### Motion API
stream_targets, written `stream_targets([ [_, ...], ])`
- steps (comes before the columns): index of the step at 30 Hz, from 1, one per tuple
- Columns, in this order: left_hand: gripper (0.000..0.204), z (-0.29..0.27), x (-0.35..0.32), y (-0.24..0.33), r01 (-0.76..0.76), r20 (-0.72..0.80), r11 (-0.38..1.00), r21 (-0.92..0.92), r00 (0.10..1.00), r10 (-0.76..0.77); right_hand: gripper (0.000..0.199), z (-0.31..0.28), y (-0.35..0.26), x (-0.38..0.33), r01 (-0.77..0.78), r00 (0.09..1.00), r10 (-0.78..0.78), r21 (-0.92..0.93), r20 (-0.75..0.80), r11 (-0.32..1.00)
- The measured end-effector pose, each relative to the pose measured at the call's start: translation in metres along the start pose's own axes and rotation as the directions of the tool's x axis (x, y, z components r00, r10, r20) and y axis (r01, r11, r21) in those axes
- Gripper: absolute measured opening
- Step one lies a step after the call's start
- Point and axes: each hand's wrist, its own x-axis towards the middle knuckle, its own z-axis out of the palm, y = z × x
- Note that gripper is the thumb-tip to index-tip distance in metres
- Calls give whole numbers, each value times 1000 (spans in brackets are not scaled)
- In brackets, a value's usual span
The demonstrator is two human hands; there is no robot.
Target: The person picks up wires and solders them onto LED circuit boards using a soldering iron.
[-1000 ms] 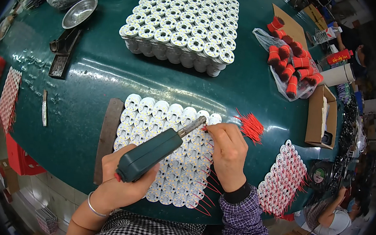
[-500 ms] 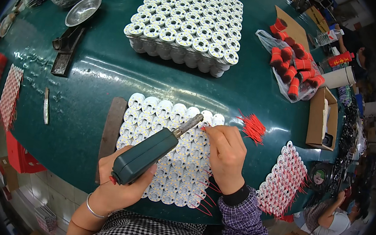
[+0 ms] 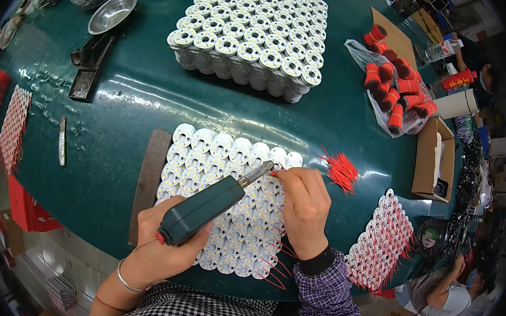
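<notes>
My left hand [image 3: 165, 250] is closed round a dark green soldering gun [image 3: 199, 209], whose metal tip points up and to the right. That tip is close to the fingertips of my right hand [image 3: 307, 212]; whether it touches the board there, I cannot tell. Pinched in my right fingers is a thin red wire [image 3: 274, 173], mostly hidden. Under both hands lies a block of round white LED boards [image 3: 229, 250] in rows. Several red wires [image 3: 275, 276] stick out from its lower right edge.
A loose pile of red wires [image 3: 342, 169] lies to the right. Wired boards [image 3: 379, 243] stand farther right. Stacked round boards [image 3: 248, 51] fill the far middle. Red-wrapped wire bundles [image 3: 396, 117] lie on plastic beside a cardboard box [image 3: 426, 159]. A brown bar [image 3: 148, 190] borders the block's left side.
The soldering gun has shifted slightly right and downward, bringing its tip nearer my right fingertips. My right hand has hardly moved and still pinches the wire.
</notes>
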Motion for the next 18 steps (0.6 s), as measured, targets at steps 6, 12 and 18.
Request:
stream_targets([
  [6, 13, -2, -2, -2, -1, 21, 999, 35, 1000, 0, 28, 1, 4, -2, 64, 998, -63, -50, 10, 997],
  [12, 13, -2, -2, -1, -47, 14, 996, 73, 999, 46, 27, 2, 4, -3, 60, 998, -59, -73, 20, 996],
  [18, 16, -5, -4, 7, -146, -36, 986, 85, 988, 149, 27, -1, 0, -2, 53, 999, -51, -124, 14, 991],
])
